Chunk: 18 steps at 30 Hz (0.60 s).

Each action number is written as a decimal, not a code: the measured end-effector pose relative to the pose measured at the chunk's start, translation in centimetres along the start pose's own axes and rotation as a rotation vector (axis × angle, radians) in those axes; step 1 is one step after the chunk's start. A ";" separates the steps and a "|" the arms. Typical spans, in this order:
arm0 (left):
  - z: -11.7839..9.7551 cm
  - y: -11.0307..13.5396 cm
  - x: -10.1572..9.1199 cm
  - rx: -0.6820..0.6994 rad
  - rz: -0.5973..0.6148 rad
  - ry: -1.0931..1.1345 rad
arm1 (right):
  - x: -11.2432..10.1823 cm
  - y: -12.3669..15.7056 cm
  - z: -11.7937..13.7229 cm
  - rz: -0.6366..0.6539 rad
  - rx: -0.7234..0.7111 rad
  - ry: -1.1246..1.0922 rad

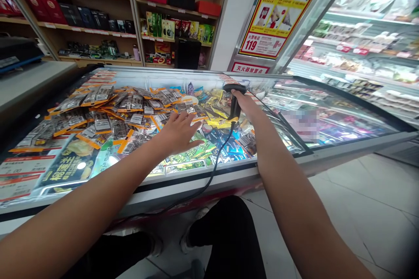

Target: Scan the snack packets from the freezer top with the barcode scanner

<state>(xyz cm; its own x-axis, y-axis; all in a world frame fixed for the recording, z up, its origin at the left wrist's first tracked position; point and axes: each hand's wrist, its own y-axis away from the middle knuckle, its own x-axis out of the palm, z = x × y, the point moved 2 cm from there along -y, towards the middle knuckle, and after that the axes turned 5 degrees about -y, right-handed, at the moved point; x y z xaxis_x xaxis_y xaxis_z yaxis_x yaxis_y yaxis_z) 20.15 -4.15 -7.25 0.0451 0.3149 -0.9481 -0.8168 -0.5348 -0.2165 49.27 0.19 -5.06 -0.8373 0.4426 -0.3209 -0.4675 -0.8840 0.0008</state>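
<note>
My right hand (242,101) is closed round the black handle of a barcode scanner (235,107), its head on top, over the chest freezer. A black cable (216,161) runs from the handle's base down over the freezer's front edge. With fingers spread, my left hand (181,133) is over the goods right beside a heap of small clear packets with orange edges (131,102); whether it touches any is unclear. Between the hands lie yellow packets (216,111). Nearer me are green packets (191,152) and blue packets (231,144).
The chest freezer's front rim (203,182) crosses in front of my legs. Its right part has a glass lid (340,109) with a black frame. Behind stand shelves of boxes (98,22) and a fire-safety poster (278,13). A lit refrigerated display (360,39) is at right.
</note>
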 end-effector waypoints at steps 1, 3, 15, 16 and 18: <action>-0.3 0.0 -0.1 0.038 0.003 0.021 | 0.4 0.4 0.3 0.057 0.020 -0.098; -1.1 -0.1 -0.2 0.119 0.015 0.081 | 1.4 1.6 1.0 0.217 0.086 -0.286; -2.0 -0.3 1.5 0.119 0.124 0.225 | 2.6 4.7 2.3 0.465 0.122 -0.167; -2.0 -0.3 1.5 0.117 0.117 0.220 | 2.5 4.5 2.3 0.448 0.088 -0.153; -2.0 -0.4 1.3 0.106 0.088 0.195 | 2.3 4.3 2.3 0.405 0.032 -0.135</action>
<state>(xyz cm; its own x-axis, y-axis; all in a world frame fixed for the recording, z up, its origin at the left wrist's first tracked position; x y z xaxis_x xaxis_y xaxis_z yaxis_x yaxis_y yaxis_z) 21.68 -5.10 -8.91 0.0728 0.1073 -0.9916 -0.8777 -0.4653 -0.1148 44.68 -2.20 -3.64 -0.9837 0.0785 -0.1619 -0.1004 -0.9862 0.1315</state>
